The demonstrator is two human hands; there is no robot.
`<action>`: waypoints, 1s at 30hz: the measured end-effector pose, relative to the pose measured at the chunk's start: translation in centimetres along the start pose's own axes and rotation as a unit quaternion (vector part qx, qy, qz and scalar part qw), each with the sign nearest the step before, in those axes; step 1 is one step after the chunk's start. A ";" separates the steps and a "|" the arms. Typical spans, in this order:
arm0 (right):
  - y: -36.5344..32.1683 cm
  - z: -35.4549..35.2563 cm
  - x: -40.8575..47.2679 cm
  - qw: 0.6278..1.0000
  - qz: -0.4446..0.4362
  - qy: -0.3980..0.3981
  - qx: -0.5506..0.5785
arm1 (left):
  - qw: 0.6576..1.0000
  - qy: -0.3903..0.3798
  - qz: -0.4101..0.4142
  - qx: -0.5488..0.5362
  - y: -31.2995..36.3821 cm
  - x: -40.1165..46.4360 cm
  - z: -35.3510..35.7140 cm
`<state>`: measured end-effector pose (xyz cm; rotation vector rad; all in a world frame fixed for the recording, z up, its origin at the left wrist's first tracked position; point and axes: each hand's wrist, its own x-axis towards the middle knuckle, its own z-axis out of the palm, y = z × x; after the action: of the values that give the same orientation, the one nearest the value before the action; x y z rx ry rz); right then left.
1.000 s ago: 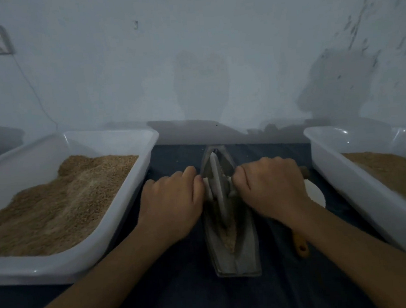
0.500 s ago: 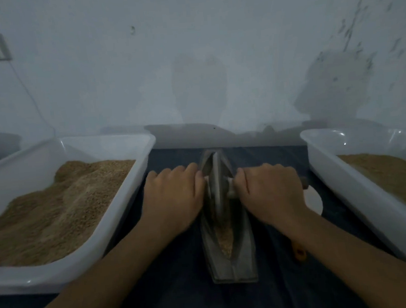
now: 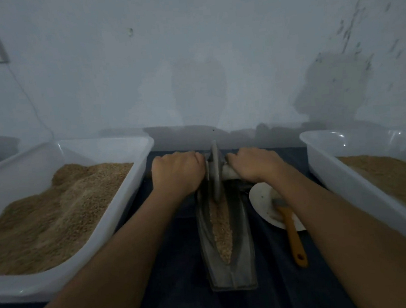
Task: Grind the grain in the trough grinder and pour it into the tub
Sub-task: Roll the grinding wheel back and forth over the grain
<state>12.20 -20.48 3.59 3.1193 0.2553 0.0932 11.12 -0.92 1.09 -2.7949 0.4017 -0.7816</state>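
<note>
Grain, coarse and tan, lies loose along the groove of the long grey metal trough grinder, so it'll spill if the trough tips sideways. Left hand and right hand are both curled tight round the pale axle handle either side of the grey stone wheel, at the trough's far end. Looks heavy and rigid; I'd lift it by both long sides. White plastic tubs sit left and right of the trough.

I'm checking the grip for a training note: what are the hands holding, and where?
The grinding wheel, by its axle handle: left hand and right hand grip either side.
</note>
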 end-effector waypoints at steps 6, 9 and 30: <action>-0.9 2.2 -5.4 0.975 -0.039 0.199 -0.088 | 0.998 0.046 0.025 -0.029 0.3 -4.2 -1.0; -1.8 3.5 -9.5 0.953 -0.026 0.300 0.012 | 0.995 0.053 0.026 -0.078 -0.1 -8.0 -2.1; -2.4 2.6 -8.3 0.962 -0.010 0.269 -0.038 | 0.995 0.012 -0.013 -0.093 -0.4 -6.9 -1.3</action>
<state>3.82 -19.44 0.42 2.9437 0.2737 0.9302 4.80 1.42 -0.99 -2.9711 0.4646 -0.8244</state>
